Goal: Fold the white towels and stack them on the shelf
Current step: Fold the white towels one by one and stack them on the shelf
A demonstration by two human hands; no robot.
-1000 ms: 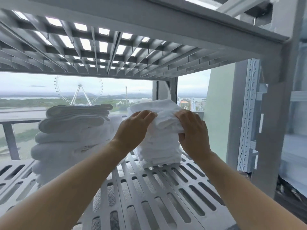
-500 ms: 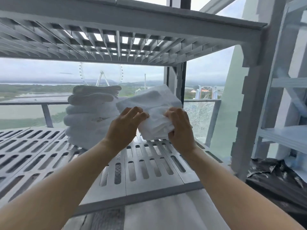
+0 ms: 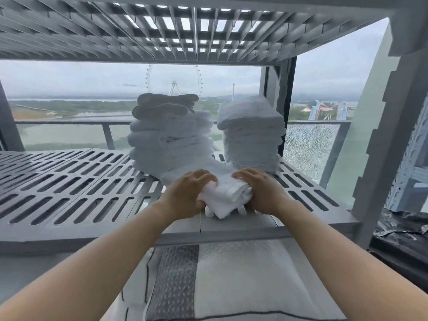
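Note:
A folded white towel lies at the front of the grey slotted shelf, gripped from both sides. My left hand clasps its left end and my right hand its right end. Behind them stand two stacks of folded white towels: a wider, taller left stack and a narrower right stack. The bottom towel of the left stack trails forward toward my hands.
An upper slotted shelf hangs low overhead. A grey upright post bounds the shelf on the right. Below the shelf's front edge lies a grey and white quilted cushion. Black plastic sits at lower right. A cracked glass railing stands behind.
Both hands have brought the small towel down and forward, from beside the stacks to the shelf's front edge. The view has pulled back and lowered.

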